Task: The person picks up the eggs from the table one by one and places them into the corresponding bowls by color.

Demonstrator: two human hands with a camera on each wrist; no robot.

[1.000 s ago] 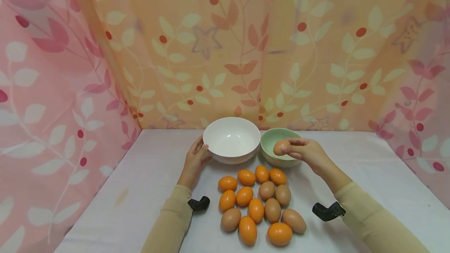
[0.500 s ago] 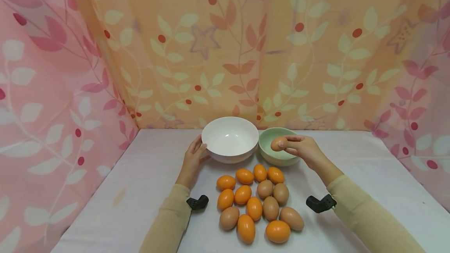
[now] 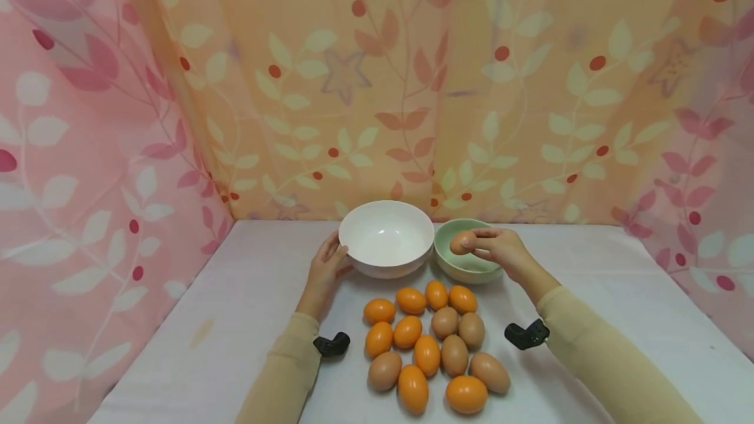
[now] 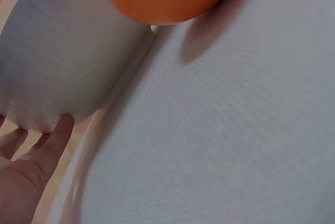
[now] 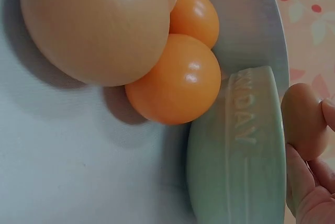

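In the head view my right hand [image 3: 505,252] pinches a brown egg [image 3: 459,243] between thumb and fingers. The egg is over the inside of the pale green bowl [image 3: 468,273], and the right wrist view has the egg [image 5: 302,122] beyond that bowl's rim. My left hand [image 3: 326,270] holds the left side of the large white bowl [image 3: 385,241], thumb at its rim. Its fingertips meet the outer wall in the left wrist view. Both bowls stand side by side. In front lie several orange eggs [image 3: 427,354] and several brown eggs [image 3: 455,354].
A pale cloth covers the table [image 3: 200,319]. Patterned curtains [image 3: 353,84] enclose the back and both sides. Black wrist devices [image 3: 332,344] sit on both sleeves. The egg group reaches from near the bowls to the front, between both forearms.
My right hand has shifted slightly left with the brown egg, further over the green bowl. The left hand stays at the white bowl, and the eggs on the table keep their places.
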